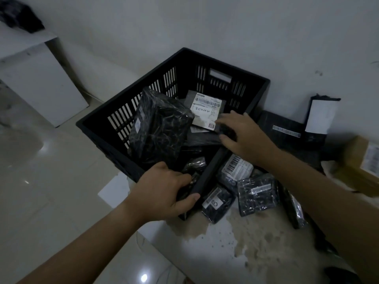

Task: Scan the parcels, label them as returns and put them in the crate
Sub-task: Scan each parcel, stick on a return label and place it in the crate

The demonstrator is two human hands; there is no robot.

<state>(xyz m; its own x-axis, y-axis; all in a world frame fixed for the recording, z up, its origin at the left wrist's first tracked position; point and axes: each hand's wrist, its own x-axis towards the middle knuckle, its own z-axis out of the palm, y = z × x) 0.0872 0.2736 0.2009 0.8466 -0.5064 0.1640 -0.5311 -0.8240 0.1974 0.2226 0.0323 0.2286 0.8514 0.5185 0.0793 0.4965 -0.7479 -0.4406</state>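
Dim light flattens a white wall [225, 27] and a pale tiled floor [41, 191]. On the stained tabletop [235, 242] the black slatted crate [127, 111] stands at the left corner. Inside it a large black-wrapped parcel [158, 124] leans against the left wall. Behind that lies a flat parcel [205, 111] labelled RETURN, and the darker ones beneath are hard to separate. More black parcels [257, 193] lie on the tabletop just beside the crate. A cardboard box [359, 167] is cut off at the right edge. The left hand [164, 191] grips the crate's near rim, fingers curled inside, thumb outside. The right hand [242, 136] reaches over the right rim, fingers apart on a dark parcel [207, 139]. Whether they pinch it I cannot tell.
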